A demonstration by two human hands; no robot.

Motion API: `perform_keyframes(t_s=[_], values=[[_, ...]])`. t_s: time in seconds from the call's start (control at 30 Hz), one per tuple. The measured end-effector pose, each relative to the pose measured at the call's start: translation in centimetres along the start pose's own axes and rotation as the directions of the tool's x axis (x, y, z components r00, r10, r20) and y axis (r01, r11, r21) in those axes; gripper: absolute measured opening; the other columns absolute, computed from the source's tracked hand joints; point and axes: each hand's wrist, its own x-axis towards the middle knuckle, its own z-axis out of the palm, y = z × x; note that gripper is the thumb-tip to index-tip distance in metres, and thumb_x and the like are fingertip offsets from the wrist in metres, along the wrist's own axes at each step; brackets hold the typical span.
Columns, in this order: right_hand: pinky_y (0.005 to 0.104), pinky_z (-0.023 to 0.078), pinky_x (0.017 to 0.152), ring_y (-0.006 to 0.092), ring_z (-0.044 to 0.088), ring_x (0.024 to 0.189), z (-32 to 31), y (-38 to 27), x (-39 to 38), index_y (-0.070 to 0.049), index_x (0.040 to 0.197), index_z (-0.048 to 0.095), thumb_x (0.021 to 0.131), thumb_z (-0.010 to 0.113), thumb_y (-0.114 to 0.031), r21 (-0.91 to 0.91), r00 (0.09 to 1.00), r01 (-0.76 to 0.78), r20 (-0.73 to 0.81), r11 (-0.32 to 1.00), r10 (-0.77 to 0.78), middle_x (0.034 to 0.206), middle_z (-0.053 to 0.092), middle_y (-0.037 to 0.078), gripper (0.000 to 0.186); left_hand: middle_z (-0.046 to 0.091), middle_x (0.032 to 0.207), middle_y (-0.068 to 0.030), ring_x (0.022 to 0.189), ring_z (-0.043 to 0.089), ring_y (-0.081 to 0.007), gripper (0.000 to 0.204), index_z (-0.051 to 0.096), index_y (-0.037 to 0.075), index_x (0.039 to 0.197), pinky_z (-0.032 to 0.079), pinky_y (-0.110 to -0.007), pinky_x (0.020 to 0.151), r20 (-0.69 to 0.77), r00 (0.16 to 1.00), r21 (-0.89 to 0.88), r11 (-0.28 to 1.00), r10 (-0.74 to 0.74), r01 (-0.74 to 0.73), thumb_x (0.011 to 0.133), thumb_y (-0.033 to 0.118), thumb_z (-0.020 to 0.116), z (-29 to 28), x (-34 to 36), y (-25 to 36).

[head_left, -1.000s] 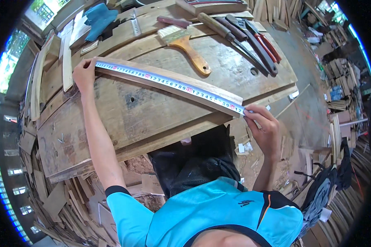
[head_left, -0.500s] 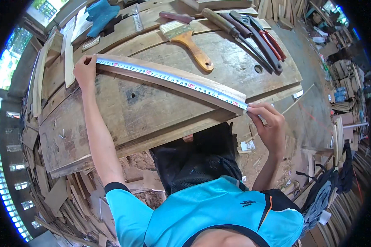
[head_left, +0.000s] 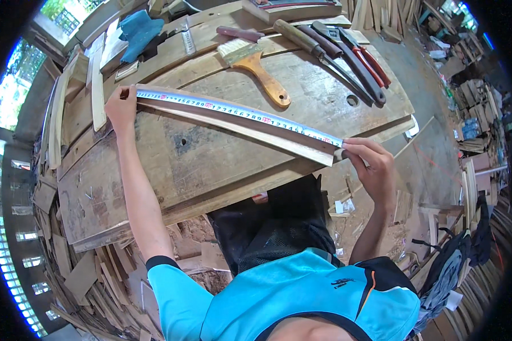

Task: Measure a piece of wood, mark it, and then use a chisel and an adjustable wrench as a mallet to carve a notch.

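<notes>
A white metal tape-measure blade [head_left: 239, 112] with black and red markings stretches along a wooden strip [head_left: 267, 140], which slants across the workbench [head_left: 125, 182]. The strip's pale edge faces me. At its far left end, my left hand [head_left: 121, 108] is closed, fingers and thumb pinching the blade and strip end. My right hand [head_left: 374, 166] pinches the blade at the near right end, by the bench's front edge. Its thumb and forefinger are at the strip's corner. No tape case shows; the fingers may hide it.
Beyond the strip lie a wooden-handled brush [head_left: 256, 71], a wooden-handled tool [head_left: 318, 54], black-handled pliers [head_left: 361, 74] and red-handled pliers [head_left: 375, 65]. A clear tube [head_left: 188, 37] and a blue cloth [head_left: 139, 34] sit farther back. Scrap wood [head_left: 91, 278] is piled at the left.
The wooden strip has rolled, so its pale edge now shows on my side of the blade. Both hands keep their pinch, and the left hand sits slightly lower in view.
</notes>
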Motion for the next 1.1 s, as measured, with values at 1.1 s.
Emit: perform_keyframes(t_s=[1.1], values=[[0.0290,0.048,0.065,0.0231,0.062,0.077,0.1,-1.2,0.0,0.000,0.081,0.060,0.070,0.061,0.004,0.107,0.997,-0.072,0.009,0.992,0.071,0.084,0.062,0.011,0.012,0.063,0.072,-0.0124,0.066,0.062,-0.0210,0.018,0.064,0.002,0.081,0.046,-0.029,0.064,-0.020,0.998,-0.086,0.994,-0.063,0.061,0.073,0.018,0.060,0.2,-0.2,-0.5]])
